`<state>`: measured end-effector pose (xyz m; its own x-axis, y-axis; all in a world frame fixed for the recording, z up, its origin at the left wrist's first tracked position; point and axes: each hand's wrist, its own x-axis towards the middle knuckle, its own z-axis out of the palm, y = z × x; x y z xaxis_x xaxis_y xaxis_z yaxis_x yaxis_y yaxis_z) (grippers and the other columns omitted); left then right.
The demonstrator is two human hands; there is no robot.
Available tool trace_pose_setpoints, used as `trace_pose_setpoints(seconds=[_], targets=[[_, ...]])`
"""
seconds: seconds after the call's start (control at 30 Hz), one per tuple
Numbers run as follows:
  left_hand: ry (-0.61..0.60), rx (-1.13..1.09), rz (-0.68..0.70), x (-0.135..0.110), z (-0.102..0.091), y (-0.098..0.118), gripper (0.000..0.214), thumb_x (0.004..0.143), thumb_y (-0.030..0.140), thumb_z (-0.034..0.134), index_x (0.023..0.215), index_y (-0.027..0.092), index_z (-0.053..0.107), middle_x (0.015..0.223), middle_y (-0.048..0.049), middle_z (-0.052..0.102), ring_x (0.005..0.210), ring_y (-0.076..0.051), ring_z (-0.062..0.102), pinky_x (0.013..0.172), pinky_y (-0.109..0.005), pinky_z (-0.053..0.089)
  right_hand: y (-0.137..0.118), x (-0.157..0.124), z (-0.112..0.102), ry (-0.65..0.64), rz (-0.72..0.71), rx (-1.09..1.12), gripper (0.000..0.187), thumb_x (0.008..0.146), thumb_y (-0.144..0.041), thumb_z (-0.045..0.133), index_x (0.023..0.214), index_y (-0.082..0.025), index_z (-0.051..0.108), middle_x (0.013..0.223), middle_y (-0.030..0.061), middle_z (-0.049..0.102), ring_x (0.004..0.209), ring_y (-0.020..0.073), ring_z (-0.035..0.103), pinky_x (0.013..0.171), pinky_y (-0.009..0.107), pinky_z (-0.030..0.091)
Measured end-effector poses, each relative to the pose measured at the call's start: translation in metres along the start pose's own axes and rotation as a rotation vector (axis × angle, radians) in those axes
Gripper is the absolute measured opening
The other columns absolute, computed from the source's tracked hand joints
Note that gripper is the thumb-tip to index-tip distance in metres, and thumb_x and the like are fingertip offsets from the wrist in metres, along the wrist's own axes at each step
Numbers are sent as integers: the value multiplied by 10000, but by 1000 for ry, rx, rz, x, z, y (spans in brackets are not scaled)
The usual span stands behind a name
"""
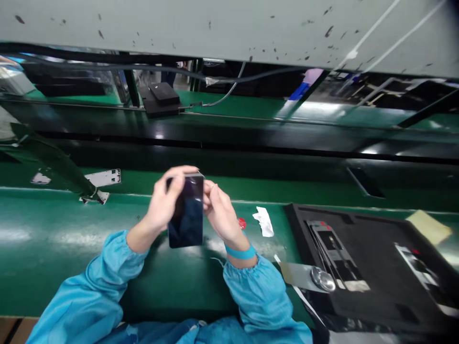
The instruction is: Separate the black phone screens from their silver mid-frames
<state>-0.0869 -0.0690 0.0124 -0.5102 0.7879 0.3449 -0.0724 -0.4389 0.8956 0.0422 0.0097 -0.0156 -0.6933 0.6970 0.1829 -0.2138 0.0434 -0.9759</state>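
A dark, glossy smartphone [187,212] is held upright over the green work surface [46,239], screen toward me. My left hand [165,199] grips its left edge, fingers curled over the top corner. My right hand [221,214] holds the right edge, with the fingertips pinched at the phone's upper right corner. Both arms wear blue sleeves, and a blue band circles the right wrist.
A black tray [376,248] with phone parts lies at the right, a round metal piece [322,278] at its near edge. A white scrap [264,220] and a red dot [242,223] lie by my right hand. A white frame part [103,177] sits left. A dark conveyor [229,129] runs behind.
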Motion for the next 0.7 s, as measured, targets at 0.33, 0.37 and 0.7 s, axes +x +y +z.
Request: trace_pose_setpoints(seconds=[0.33, 0.37, 0.7], targets=[[337, -395, -135, 24, -25, 39, 400, 1172, 510, 317, 1236, 229, 594, 892, -45, 797, 709, -174, 789, 671, -293, 671, 4, -9, 3, -526, 139, -135, 765, 1016, -852, 440, 639, -203, 589, 560, -1, 545, 504, 123, 498, 514, 265, 404], [339, -394, -143, 23, -23, 38, 384, 1170, 503, 333, 1234, 229, 595, 883, -39, 790, 702, -171, 787, 669, -289, 670, 5, -9, 3, -516, 122, -141, 767, 1022, -840, 443, 602, -209, 561, 532, -11, 509, 487, 114, 455, 500, 265, 366], [388, -414, -28, 13, -11, 38, 287, 1155, 488, 454, 1301, 264, 562, 946, -28, 763, 760, -153, 752, 693, -271, 643, 30, -14, 21, -343, 177, 25, 771, 881, -851, 674, 465, -233, 475, 401, -32, 428, 370, 87, 344, 428, 273, 268]])
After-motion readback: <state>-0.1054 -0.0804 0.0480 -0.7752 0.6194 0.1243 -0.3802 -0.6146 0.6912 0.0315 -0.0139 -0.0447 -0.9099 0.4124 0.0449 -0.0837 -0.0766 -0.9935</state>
